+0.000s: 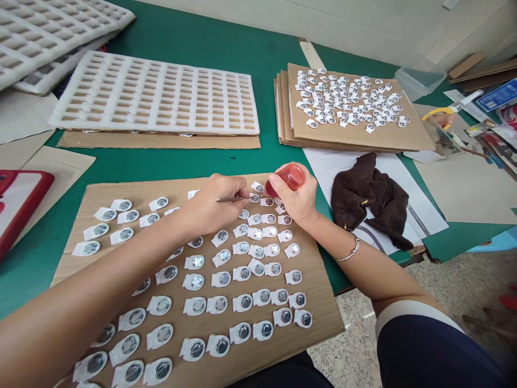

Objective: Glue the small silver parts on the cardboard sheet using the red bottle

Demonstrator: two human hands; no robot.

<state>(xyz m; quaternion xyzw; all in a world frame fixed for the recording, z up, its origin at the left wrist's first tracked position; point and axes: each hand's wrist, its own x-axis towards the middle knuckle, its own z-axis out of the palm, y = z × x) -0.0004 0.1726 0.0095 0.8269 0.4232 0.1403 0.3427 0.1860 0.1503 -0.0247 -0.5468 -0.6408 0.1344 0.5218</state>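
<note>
My left hand (221,200) pinches a slim metal tool (226,200) that looks like tweezers, its tip among the small parts at the far edge of a cardboard sheet (315,302). My right hand (301,200) grips a small translucent red squeeze bottle (294,177), tilted with its narrow end toward the same parts. Both hands are close together. Rows of round silver discs on white tabbed backings (243,302) cover the sheet. One such part (257,187) lies between the two hands. My left forearm hides some of the rows.
White slotted foam trays (155,97) stand at the back left. Stacked cardboard (355,137) with many similar parts is at the back right. A dark brown cloth (369,196) lies on printed paper (428,215). Yellow-handled scissors (438,113) and a red-edged case (24,205) flank the workspace.
</note>
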